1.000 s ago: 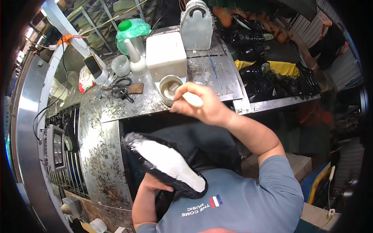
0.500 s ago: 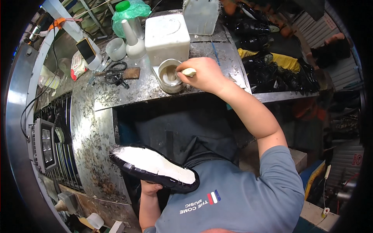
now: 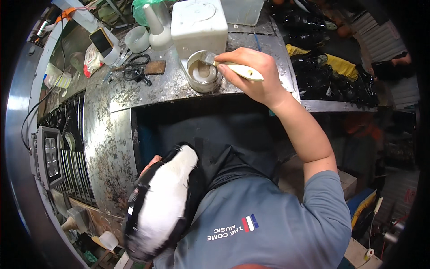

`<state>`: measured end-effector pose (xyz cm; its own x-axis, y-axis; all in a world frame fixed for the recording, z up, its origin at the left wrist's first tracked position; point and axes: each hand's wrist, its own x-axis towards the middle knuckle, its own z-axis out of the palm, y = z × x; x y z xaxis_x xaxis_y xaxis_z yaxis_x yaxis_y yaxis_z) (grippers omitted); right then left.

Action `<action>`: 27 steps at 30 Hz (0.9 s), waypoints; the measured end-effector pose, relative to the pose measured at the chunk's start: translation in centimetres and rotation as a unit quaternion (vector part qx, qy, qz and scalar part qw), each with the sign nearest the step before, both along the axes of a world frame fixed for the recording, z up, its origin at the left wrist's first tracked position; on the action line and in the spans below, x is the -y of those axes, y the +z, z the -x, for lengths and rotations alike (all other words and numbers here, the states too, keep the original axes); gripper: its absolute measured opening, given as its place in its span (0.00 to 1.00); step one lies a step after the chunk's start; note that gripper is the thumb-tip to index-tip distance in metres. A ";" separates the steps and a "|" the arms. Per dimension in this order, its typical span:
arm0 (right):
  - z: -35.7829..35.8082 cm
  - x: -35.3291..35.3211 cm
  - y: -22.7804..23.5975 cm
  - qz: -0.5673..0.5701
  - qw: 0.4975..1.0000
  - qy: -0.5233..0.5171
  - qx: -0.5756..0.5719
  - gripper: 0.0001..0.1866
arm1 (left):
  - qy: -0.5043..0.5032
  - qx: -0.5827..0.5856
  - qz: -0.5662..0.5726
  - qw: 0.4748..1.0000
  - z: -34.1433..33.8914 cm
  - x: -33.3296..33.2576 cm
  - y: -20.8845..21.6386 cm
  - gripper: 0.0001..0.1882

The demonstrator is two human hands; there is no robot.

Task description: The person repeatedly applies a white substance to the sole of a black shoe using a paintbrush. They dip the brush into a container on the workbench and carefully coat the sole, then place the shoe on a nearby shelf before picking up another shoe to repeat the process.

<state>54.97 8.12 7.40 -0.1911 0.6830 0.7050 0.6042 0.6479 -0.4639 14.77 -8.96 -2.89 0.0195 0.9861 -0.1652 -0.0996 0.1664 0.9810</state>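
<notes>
A black shoe upper (image 3: 163,201) with a white underside is turned bottom up at the lower left. My left hand (image 3: 150,165) grips it, mostly hidden behind it, with only some fingers showing at its edge. On the bench, my right hand (image 3: 265,74) is closed round the pale handle of a brush (image 3: 247,72). The brush's other end reaches to the mouth of a glass jar (image 3: 205,85), which contains a cloudy pale liquid; the bristles are hard to make out.
A white square container (image 3: 200,31) stands behind the jar. Left of it are a white spouted bottle (image 3: 159,36), a round plastic cup (image 3: 137,40), black scissors (image 3: 136,67) and a phone (image 3: 101,42). Glossy black shoes (image 3: 309,74) lie at right. A floodlight (image 3: 48,157) hangs at left.
The shoe upper has swung from lying crosswise to standing nearly lengthwise, and sits lower left. My right hand has moved slightly right, showing more of the brush handle. The view has shifted.
</notes>
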 end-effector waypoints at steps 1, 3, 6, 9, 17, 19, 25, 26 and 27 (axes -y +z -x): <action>-0.2 0.0 -0.7 0.039 0.999 -0.001 0.017 0.09 | -0.012 -0.137 -0.129 0.982 -2.5 -0.8 3.6 0.31; -0.8 0.5 -2.1 0.112 0.992 -0.011 0.057 0.10 | -0.002 -0.399 -0.391 0.829 -6.0 -1.1 8.8 0.22; -0.7 1.8 -1.3 0.114 0.988 0.070 -0.075 0.12 | -0.095 -0.487 -0.539 0.681 -5.1 -2.8 12.6 0.23; -0.1 3.3 -0.4 0.153 0.967 0.159 -0.127 0.14 | -0.147 -0.529 -0.563 0.618 -4.1 -2.9 14.7 0.21; 3.4 6.8 2.0 0.164 0.905 0.313 -0.237 0.11 | -0.206 -0.593 -0.521 0.578 -5.7 -2.3 18.5 0.21; 4.1 6.6 2.0 0.141 0.907 0.306 -0.254 0.11 | -0.215 -0.602 -0.514 0.572 -5.8 -2.0 18.8 0.21; 5.0 5.9 2.4 0.107 0.907 0.301 -0.275 0.09 | -0.228 -0.604 -0.506 0.571 -6.2 -1.8 19.5 0.22; 5.0 5.9 2.5 0.112 0.908 0.302 -0.269 0.10 | -0.228 -0.605 -0.506 0.570 -6.2 -1.8 19.6 0.22; 5.0 5.9 2.6 0.117 0.908 0.303 -0.263 0.10 | -0.225 -0.607 -0.506 0.570 -6.2 -1.8 19.6 0.21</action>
<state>49.93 2.19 10.00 -0.2608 0.7069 0.6575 -0.1762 0.6348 -0.7523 20.98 -7.17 16.69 0.7847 0.5288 0.3234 0.5844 -0.8051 -0.1016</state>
